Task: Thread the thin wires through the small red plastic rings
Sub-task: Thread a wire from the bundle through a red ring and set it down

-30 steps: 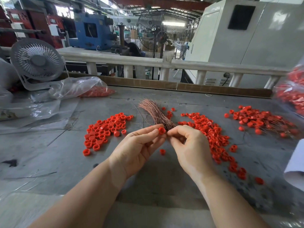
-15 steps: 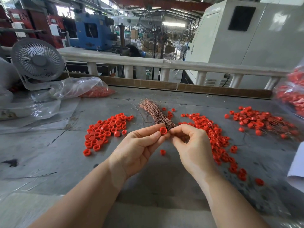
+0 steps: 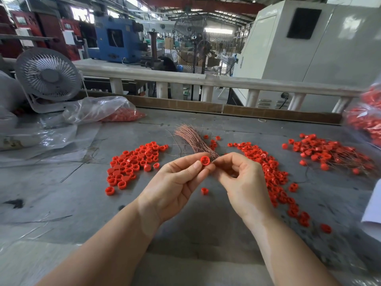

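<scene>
My left hand pinches one small red plastic ring between thumb and fingertips, above the grey table. My right hand is right beside it, its thumb and forefinger pinched together at the ring's right edge; a thin wire there is too fine to make out. Just behind both hands lies a bundle of thin copper wires, fanned out toward the back. Loose red rings lie in a pile at the left and a strip at the right. One single ring sits on the table below the hands.
A pile of rings with wires in them lies at the far right. A clear bag of red rings and a small grey fan stand at the back left. Another bag of rings hangs at the right edge. White paper lies lower right.
The ring in my left hand has turned slightly, so its open face shows more. My right fingers stay pinched at its edge. Both hands keep their place.
</scene>
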Demonstrator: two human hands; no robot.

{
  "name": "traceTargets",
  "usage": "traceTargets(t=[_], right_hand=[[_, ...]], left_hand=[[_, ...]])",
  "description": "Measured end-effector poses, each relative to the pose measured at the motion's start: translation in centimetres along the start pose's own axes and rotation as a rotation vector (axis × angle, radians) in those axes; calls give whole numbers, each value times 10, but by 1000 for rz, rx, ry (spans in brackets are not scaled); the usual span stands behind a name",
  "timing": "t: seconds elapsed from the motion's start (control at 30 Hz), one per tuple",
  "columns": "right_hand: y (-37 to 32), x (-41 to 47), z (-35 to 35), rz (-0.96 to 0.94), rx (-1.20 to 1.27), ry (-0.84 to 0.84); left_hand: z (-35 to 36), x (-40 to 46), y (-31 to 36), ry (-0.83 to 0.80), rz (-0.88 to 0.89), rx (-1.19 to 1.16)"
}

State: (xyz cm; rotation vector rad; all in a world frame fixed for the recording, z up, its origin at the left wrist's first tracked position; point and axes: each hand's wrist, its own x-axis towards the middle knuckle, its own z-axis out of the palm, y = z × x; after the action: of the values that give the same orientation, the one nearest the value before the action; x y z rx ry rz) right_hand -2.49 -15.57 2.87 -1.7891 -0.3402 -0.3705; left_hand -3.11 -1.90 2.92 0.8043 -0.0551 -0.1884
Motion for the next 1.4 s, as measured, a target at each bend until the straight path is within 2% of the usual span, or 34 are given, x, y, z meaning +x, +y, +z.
traceTargets(t=[0.23, 0.4, 0.6, 0.77, 0.97, 1.07, 1.23, 1.4], right_hand=[[4, 0, 1, -47, -95, 8], [6, 0, 2, -33, -51, -37], [7, 0, 1, 85, 121, -24], [9, -1, 3, 184, 141, -66], [9, -1, 3, 182, 90, -80], [9, -1, 2, 162, 6, -71], [11, 0, -1, 88, -319, 12], [11, -4, 4, 39, -520, -93]], left_hand=[[1, 0, 0, 20, 2, -34], [1, -2, -1, -12, -11, -65], [2, -2, -1, -22, -19, -72], [0, -2, -1, -51, -22, -32], [-4, 0, -1, -26, 9, 32], [-6, 2, -2, 2, 33, 43], [-9, 5, -3, 75, 76, 35], [-12, 7, -4, 128, 107, 19]])
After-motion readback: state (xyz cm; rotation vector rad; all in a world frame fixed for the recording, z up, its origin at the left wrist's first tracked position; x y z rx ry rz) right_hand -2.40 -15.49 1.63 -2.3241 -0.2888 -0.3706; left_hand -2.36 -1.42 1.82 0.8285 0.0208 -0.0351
